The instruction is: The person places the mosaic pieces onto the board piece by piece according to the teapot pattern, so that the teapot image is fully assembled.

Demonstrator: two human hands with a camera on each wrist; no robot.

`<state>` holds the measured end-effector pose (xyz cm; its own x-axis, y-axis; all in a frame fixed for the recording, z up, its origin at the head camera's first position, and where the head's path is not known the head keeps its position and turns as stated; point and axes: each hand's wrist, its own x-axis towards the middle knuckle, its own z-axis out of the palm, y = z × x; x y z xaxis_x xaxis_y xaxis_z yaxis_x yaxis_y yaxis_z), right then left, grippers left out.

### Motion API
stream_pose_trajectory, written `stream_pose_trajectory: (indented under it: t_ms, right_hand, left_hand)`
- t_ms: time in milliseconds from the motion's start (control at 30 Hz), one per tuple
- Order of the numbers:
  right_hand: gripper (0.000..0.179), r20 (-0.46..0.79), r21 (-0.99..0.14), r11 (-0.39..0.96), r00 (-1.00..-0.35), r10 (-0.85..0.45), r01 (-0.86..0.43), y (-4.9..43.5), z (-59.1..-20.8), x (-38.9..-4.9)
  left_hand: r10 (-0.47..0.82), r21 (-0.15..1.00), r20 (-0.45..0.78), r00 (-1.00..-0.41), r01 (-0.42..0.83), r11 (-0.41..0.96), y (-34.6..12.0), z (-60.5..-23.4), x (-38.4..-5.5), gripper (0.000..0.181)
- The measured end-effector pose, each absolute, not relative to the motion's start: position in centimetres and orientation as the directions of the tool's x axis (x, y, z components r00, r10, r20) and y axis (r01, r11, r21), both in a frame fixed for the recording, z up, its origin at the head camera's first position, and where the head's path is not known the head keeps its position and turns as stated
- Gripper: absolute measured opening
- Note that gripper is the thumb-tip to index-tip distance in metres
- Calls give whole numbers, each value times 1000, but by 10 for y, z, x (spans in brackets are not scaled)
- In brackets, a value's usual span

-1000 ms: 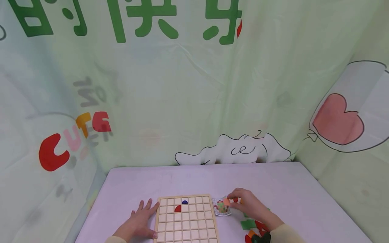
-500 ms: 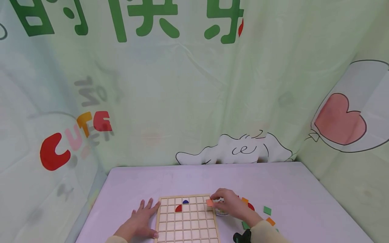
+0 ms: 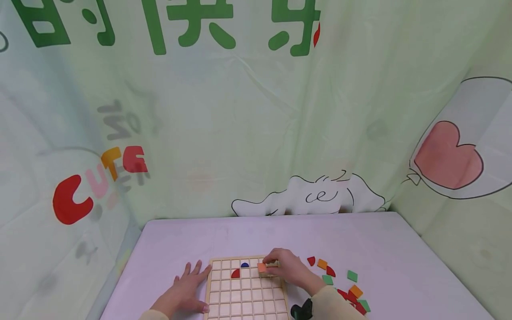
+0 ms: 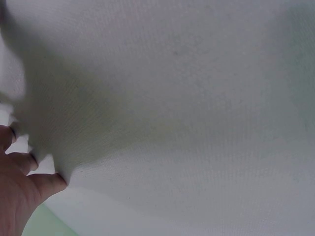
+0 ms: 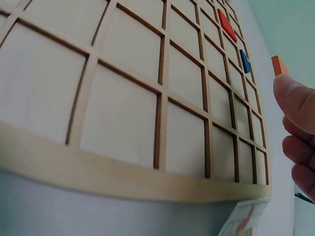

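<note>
A wooden grid board [image 3: 242, 291] lies on the table, divided into square cells. In its upper rows sit a red quarter-circle tile [image 3: 236, 274] and a blue half-circle tile [image 3: 245, 265]. My right hand [image 3: 289, 268] pinches an orange square tile [image 3: 262, 267] between thumb and fingers, over the board's upper right part. The right wrist view shows that orange tile [image 5: 279, 66] at the thumb tip, raised above the grid. My left hand [image 3: 187, 286] has its fingers spread, fingertips and thumb at the board's left edge. Only some fingers [image 4: 47, 186] appear in the left wrist view.
Right of the board, red pieces [image 3: 330, 271], orange squares [image 3: 355, 291] and green squares [image 3: 352, 276] lie scattered. A printed pattern card [image 5: 244, 221] lies beside the board, mostly hidden by the right arm in the head view. A printed curtain [image 3: 192, 133] surrounds the table [image 3: 180, 235].
My right hand has carried the orange tile leftward from over the pattern card to above the board. The left hand keeps its place at the board's edge.
</note>
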<state>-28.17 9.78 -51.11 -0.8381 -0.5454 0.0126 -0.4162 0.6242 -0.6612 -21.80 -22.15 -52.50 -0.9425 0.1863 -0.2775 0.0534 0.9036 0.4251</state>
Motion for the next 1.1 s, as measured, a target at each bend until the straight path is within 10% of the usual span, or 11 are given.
stream_pose_trajectory:
  t_ms: [1100]
  right_hand:
    - [16,66,-452,701,-805,-590,-552,52,-529,-284]
  left_hand:
    - [175,430,-299,-938,32,902,-219,-519,-217,106]
